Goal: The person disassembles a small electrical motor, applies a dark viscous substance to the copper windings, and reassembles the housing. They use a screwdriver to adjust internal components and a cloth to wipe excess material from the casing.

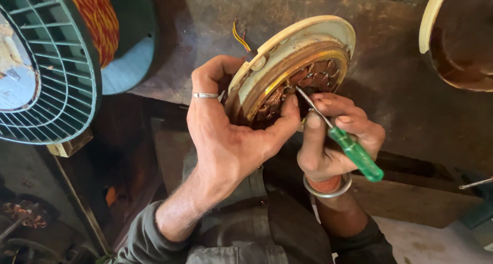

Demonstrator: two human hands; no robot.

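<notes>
- Two forearms rise from my lap, both in dark sleeves pushed back; one metal bangle (pixel 327 188) circles my right wrist.
- My right hand (pixel 331 138) grips one screwdriver (pixel 345 141): translucent green plastic handle, thin steel shaft. Thumb and fingers close around the handle's upper end; the tip sits among the copper windings.
- My left hand (pixel 231 130) clamps one round motor stator (pixel 292 69), tilted on edge just above my knees, against the bench front. Thumb pressed across the coils on the near face, curled fingers wrapped behind the rim. One plain silver ring (pixel 205 95) on a finger.
- Stator: cream-painted metal ring, chipped and grimy, with a brassy inner band and reddish-brown copper coils packed in slots.
- One short pair of yellow and red wire ends (pixel 239 38) sticks out behind the rim.
- Workbench (pixel 400 94) beyond: dark, stained, scuffed.
- Far left: one teal plastic fan grille (pixel 51 89), ribbed, beside one spool of twisted orange-yellow wire (pixel 97 20).
- Far right: edge of a second cream-rimmed round housing (pixel 454 38), rusty brown inside.
</notes>
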